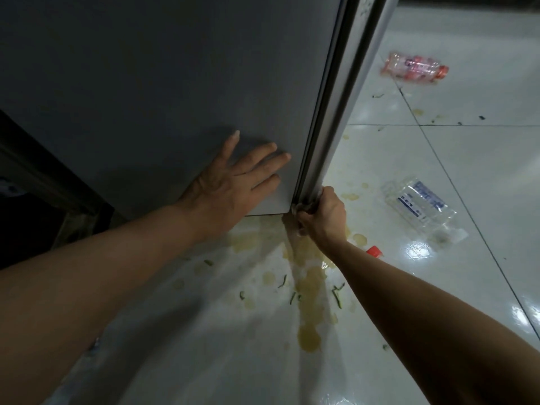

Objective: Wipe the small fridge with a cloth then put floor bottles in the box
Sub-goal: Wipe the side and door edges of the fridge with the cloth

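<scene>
Both hands low on fridge (175, 83): left (230, 182) flat, right (321, 211) clutching cloth (304, 206)

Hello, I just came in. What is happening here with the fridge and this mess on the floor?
A person is wiping the small fridge. The left hand rests flat on its grey side, and the right hand grips a cloth at the bottom corner of the door edge. Two empty bottles, a red-labelled bottle and a clear blue-labelled bottle, lie on the tiled floor, amid yellowish spills. No box is in view.
</scene>
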Action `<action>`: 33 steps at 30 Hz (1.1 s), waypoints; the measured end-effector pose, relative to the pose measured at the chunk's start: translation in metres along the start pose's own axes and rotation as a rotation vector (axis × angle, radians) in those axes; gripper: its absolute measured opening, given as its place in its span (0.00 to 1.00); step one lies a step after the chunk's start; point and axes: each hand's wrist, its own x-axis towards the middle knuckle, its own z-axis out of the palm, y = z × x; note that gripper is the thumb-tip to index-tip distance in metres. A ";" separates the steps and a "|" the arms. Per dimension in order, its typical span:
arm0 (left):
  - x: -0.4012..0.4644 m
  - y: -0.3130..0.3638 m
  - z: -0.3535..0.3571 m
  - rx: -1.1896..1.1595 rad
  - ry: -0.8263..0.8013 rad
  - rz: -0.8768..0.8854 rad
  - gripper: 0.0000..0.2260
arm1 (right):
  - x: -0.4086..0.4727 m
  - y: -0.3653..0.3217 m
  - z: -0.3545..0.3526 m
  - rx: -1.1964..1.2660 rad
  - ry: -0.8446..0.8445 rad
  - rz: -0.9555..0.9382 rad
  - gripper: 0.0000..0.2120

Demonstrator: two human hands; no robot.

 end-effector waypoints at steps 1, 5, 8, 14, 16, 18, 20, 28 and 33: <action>0.002 0.000 -0.003 0.008 0.004 -0.001 0.16 | -0.003 -0.004 -0.004 -0.016 0.056 -0.040 0.19; 0.009 -0.003 -0.020 0.005 0.038 -0.043 0.19 | -0.009 -0.037 -0.036 0.037 0.223 -0.208 0.19; 0.017 -0.012 -0.033 0.024 0.069 -0.070 0.20 | -0.012 -0.068 -0.065 0.091 0.322 -0.309 0.18; 0.046 -0.038 -0.056 0.030 0.223 -0.226 0.23 | -0.011 -0.130 -0.117 0.241 0.470 -0.444 0.25; 0.051 -0.044 -0.057 0.049 0.262 -0.263 0.25 | -0.007 -0.143 -0.127 0.300 0.526 -0.479 0.25; 0.051 -0.046 -0.054 0.072 0.276 -0.265 0.26 | -0.005 -0.149 -0.128 0.343 0.567 -0.484 0.23; 0.048 -0.046 -0.048 0.083 0.283 -0.264 0.26 | -0.004 -0.145 -0.119 0.349 0.583 -0.473 0.21; 0.038 -0.035 -0.031 0.038 0.266 -0.263 0.23 | -0.005 -0.063 -0.053 0.029 0.373 -0.373 0.28; 0.035 -0.029 -0.021 0.012 0.285 -0.245 0.20 | -0.010 -0.011 -0.023 -0.114 0.075 -0.197 0.20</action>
